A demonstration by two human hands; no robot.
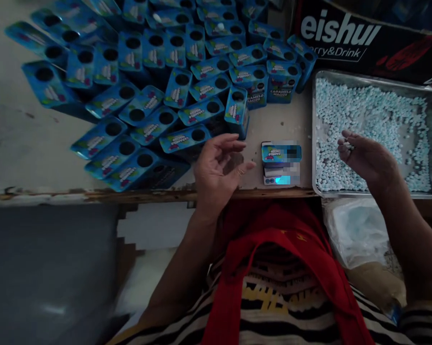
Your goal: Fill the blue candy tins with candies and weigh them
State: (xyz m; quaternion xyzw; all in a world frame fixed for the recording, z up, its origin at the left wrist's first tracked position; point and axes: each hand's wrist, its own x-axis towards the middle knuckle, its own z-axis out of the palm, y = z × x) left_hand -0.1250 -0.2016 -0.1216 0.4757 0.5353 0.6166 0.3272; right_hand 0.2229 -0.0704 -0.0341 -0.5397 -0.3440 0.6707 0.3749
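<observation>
My left hand point(221, 170) is open, its fingers apart and holding nothing, just right of the nearest blue boxes by the table edge. My right hand point(372, 160) is above a metal tray point(314, 143), its fingers curled round a few small pale candies point(348, 145). Small white and light-blue candies point(331, 167) are spread through that tray, with bare metal showing in places. Between my hands stands a blue box point(275, 154) marked "Caramelo Macizo", on a small device point(269, 180) with a lit display, partly pixelated.
Several blue boxes point(197, 110) with dark round openings on top crowd the table's left and back. A black carton point(338, 36) stands behind the tray. Below the table edge, a clear plastic bag point(356, 235) sits at right.
</observation>
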